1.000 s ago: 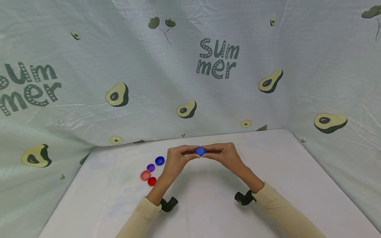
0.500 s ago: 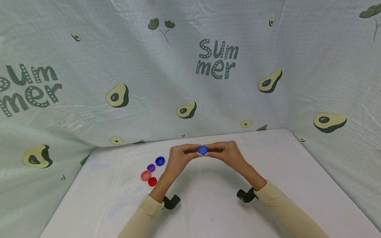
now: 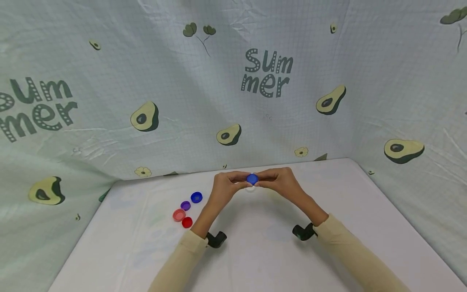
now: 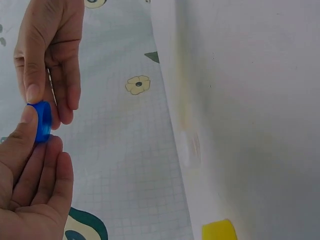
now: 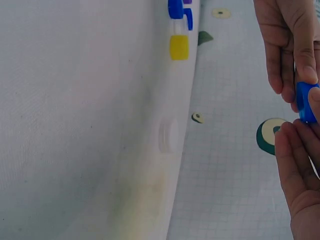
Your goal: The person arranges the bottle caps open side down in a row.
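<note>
Blue round plastic cap (image 3: 252,179) sits between left hand (image 3: 225,187) and right hand (image 3: 283,181), each pinching it, likely for steadiness.

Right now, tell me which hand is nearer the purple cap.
Left. The left hand is right of the purple cap in the head view; the right hand is farther right, beyond the left.

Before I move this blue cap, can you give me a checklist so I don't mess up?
1. Left hand holding the raised blue cap: ok, pinching it.
2. Right hand holding it: ok, pinching too.
3. Cap off the table: ok, held above it.
4. Red cap out of the way: ok, off to the left.
5. Clear round piece fully seen from your head: not ok, partly covered.
6. Grip tightness: cannot tell.
</note>
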The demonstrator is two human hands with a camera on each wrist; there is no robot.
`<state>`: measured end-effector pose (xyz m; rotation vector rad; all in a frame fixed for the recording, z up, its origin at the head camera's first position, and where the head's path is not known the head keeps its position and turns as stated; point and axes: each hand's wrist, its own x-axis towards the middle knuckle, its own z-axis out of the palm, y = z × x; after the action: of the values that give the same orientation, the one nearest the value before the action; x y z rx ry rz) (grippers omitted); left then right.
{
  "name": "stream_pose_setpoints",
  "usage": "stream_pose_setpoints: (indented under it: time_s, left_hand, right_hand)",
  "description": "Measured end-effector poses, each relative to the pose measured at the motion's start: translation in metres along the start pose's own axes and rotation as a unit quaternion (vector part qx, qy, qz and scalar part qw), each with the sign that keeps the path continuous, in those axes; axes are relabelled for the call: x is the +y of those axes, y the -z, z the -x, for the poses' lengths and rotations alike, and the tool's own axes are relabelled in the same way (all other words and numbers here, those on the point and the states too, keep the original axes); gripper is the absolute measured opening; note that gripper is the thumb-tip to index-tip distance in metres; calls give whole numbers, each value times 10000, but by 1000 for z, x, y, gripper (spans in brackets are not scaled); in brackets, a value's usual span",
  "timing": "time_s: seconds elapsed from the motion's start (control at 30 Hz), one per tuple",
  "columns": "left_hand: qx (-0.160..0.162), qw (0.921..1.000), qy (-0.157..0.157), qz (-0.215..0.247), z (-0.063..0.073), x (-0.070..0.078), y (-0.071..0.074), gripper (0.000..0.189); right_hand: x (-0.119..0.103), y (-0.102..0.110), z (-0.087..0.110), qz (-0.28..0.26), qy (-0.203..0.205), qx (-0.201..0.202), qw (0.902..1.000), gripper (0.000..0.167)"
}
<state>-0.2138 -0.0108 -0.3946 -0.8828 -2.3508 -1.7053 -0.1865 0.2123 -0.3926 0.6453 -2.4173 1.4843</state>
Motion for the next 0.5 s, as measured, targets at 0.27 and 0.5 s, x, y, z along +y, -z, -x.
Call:
stream_pose_setpoints:
  time_s: [0.27,0.5]
  left_hand:
    - [-109,9995,268,122,-13,-11,-9,28]
    - [-279,9984,457,-181,-24,-20,-17,28]
  right_hand:
    - [14,6,-6,298,-107,-109,9994,29]
    - [24,9,-9,547,-521,-314,9966,32]
